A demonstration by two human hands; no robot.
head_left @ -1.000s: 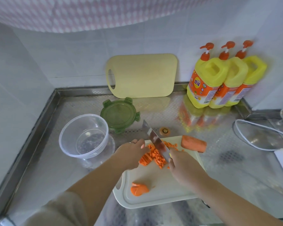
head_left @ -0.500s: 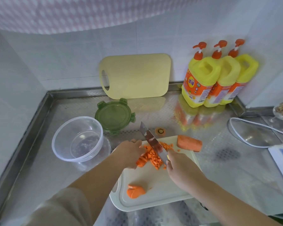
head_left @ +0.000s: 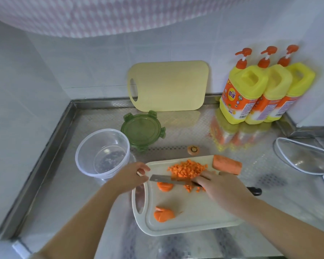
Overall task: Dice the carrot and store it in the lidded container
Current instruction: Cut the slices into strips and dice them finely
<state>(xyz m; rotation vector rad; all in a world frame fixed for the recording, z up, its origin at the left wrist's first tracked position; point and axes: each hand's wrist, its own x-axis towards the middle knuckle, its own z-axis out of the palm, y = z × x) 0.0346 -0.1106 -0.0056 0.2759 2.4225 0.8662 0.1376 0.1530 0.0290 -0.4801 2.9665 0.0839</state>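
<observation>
Diced orange carrot [head_left: 187,169] lies in a loose heap on the far half of the white plastic cutting board [head_left: 195,212], which rests flat on the patterned steel surface [head_left: 64,193]. An uncut carrot chunk [head_left: 226,164] sits at the board's far right corner, just beside the heap. Two small stacks of carrot slices [head_left: 164,214] are also on the board, one near its near edge and one partly under the knife. The steel knife [head_left: 166,179] lies roughly crosswise along the near side of the heap, tip to the left.

Right grip [head_left: 221,189]: clamped on the knife where blade meets handle, with the black handle end showing past the wrist. Left grip [head_left: 131,178]: fingers curled at the blade tip; contact with the blade cannot be told.

The round clear plastic container [head_left: 102,152] stands left of the board, near the left grip. Its green clip-on lid [head_left: 143,130] lies flat just behind it. A cut carrot top [head_left: 193,150] lies on the surface beyond the board.

Against the tiled wall lean a pale yellow cutting board [head_left: 167,86] and three yellow pump bottles [head_left: 266,90].
</observation>
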